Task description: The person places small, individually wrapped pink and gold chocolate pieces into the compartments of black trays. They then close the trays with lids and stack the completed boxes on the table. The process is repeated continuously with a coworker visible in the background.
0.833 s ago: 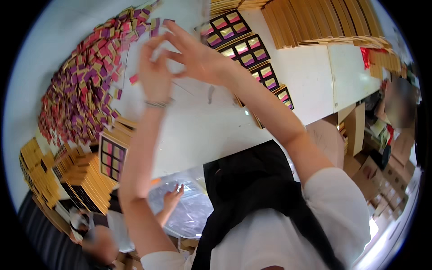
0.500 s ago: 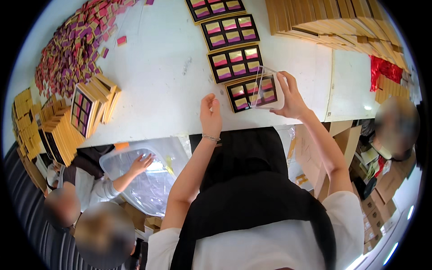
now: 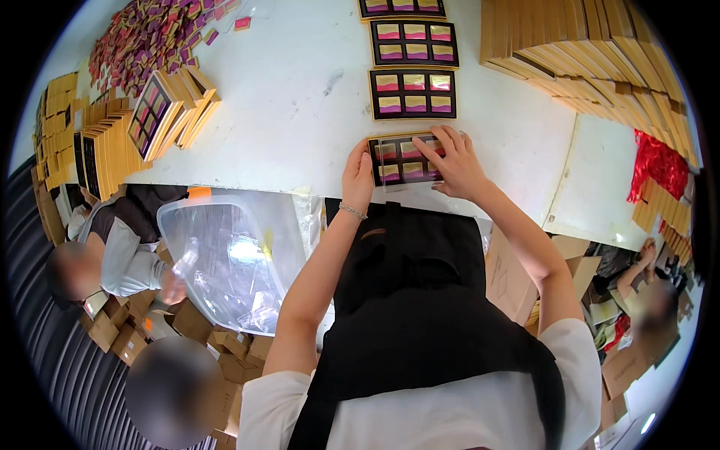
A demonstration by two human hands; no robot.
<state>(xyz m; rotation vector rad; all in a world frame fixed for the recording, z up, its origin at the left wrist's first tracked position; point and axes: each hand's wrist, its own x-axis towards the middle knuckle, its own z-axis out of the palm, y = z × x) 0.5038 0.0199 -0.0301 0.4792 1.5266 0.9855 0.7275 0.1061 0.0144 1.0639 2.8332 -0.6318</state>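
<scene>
Nearest me on the table lies a flat black tray box with gold edges. It holds two rows of small gold, pink and purple squares. A clear plastic lid sits over it; whether it is fully seated I cannot tell. My left hand is closed around the left end of box and lid, fingers and thumb at the edge. My right hand grips the right side, its fingers bent over the top of the lid. Beyond stand similar uncovered boxes in a column leading away.
A heap of loose pink and purple squares covers the far left. Stacked boxes lean at the left edge; tall gold-brown stacks line the right. Below the table's left edge is a clear plastic bin, with a co-worker beside it.
The clear lid, held up in my right hand before, now lies on the nearest box. My left hand has come to that box's left end. The box sits straighter, and the view has shifted.
</scene>
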